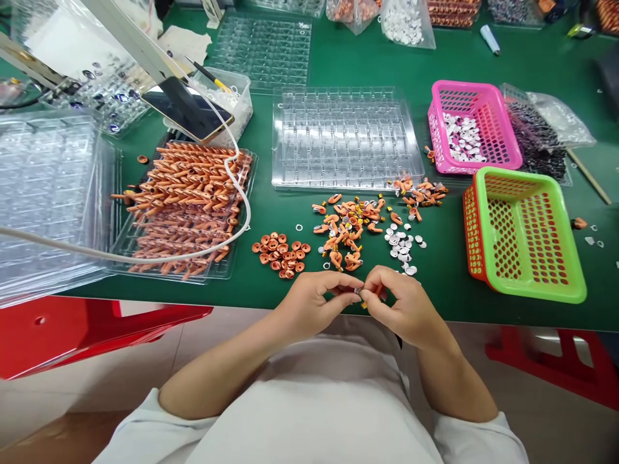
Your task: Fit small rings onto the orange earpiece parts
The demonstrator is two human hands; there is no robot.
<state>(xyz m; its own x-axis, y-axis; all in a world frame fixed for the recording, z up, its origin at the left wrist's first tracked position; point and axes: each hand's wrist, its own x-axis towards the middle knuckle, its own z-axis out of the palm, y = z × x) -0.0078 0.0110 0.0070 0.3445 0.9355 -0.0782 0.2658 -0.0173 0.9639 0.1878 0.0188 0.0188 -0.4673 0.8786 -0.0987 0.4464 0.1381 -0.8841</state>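
Note:
At the table's front edge, my left hand (314, 299) and my right hand (403, 306) meet with thumbs and forefingers pinched. Between them is a small orange part (364, 304) with a yellowish end, mostly hidden by my right fingers. My left fingertips press on a tiny greyish bit at its end, too small to name. Just beyond my hands lies a loose pile of curved orange parts (345, 225) with yellow tabs. Small round copper-coloured cups (280, 252) are heaped left of it, and thin white discs (400, 245) are scattered to its right.
Behind the piles sits a clear plastic tray (345, 138). On the left, orange parts (188, 193) fill another tray under a white cable (246, 206) and a phone (191, 109). A pink basket (507, 138) with white pieces and a green basket (570, 258) stand right.

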